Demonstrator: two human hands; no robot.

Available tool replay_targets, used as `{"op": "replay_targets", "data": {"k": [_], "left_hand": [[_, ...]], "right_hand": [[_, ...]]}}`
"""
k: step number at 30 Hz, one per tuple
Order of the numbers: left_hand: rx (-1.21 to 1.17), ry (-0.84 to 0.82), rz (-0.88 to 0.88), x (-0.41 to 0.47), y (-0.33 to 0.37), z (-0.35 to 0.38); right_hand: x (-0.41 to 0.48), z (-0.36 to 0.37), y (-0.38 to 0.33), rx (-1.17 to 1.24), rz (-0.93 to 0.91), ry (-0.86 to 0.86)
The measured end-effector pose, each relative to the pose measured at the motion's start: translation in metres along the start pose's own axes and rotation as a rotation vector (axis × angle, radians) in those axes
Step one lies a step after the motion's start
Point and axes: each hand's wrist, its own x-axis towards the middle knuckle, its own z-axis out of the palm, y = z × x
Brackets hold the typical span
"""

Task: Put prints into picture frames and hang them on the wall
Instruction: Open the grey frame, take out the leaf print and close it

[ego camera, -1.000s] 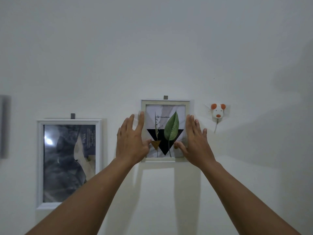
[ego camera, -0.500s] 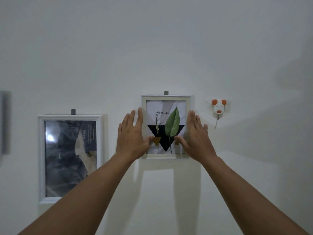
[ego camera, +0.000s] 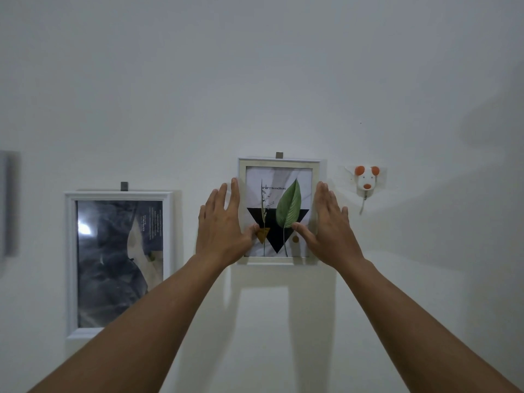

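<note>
Little has moved since half a second ago — the left hand and right hand still lie flat, fingers straight, on the 9 and 3 o'clock sides of the frame, thumbs on the glass. The print reads "6"x8"(15cmx20cm)". The pale frame hangs on the wall from a grey hook at 12 o'clock — green leaf, black triangle inside.

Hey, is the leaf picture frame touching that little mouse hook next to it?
Apart. The head view shows bare wall between the picture frame and the mouse hook.
</note>
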Motion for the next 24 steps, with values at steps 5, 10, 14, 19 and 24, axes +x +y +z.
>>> {"op": "replay_targets", "data": {"k": [5, 10, 14, 19, 24], "left_hand": [[-0.022, -0.010, -0.005, -0.002, 0.003, -0.006], [-0.044, 0.012, 0.000, -0.011, 0.006, -0.020], [-0.100, 0.064, -0.017, -0.039, 0.008, -0.035], [-0.128, 0.059, -0.043, -0.106, 0.003, -0.040], [-0.174, -0.125, -0.135, -0.200, -0.015, -0.024]], "right_hand": [[-0.001, -0.005, -0.002, 0.011, 0.007, 0.007], [-0.011, -0.014, -0.003, 0.011, 0.017, 0.035], [-0.034, -0.025, -0.004, 0.035, 0.031, 0.054], [-0.087, -0.027, -0.008, 0.037, 0.071, 0.013], [-0.168, -0.005, -0.014, 0.051, 0.137, -0.113]]}}
